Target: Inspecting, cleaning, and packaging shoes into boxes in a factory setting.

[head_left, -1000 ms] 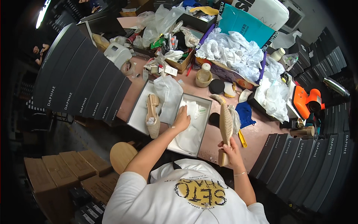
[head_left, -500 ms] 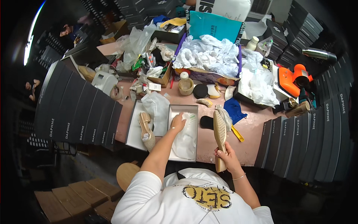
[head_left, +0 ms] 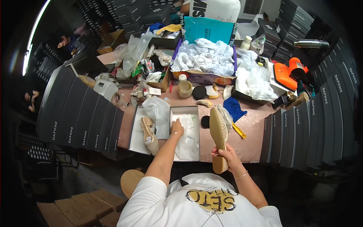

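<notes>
My right hand (head_left: 227,155) grips a beige woven-topped shoe (head_left: 217,130) by its heel end. The shoe stands upright, toe pointing away, its tan sole toward me. My left hand (head_left: 177,128) is inside the right-hand box half (head_left: 199,143), at its left side, over white tissue paper (head_left: 186,142). Its fingers are curled together; what they hold, if anything, is hidden. Just left, the matching woven shoe (head_left: 148,134) lies in the other grey box half (head_left: 136,145), beside crumpled white tissue (head_left: 157,109).
Stacked dark shoeboxes flank the table at left (head_left: 72,113) and right (head_left: 302,128). Behind are a purple-edged bin of crumpled paper (head_left: 206,56), a glue jar (head_left: 184,87), a blue cloth (head_left: 233,109), a yellow-handled tool (head_left: 239,130) and an orange heat tool (head_left: 285,77).
The shoe in my right hand has turned, so its sole faces me instead of its woven side. My left hand has shifted slightly within the box and its fingers have curled in.
</notes>
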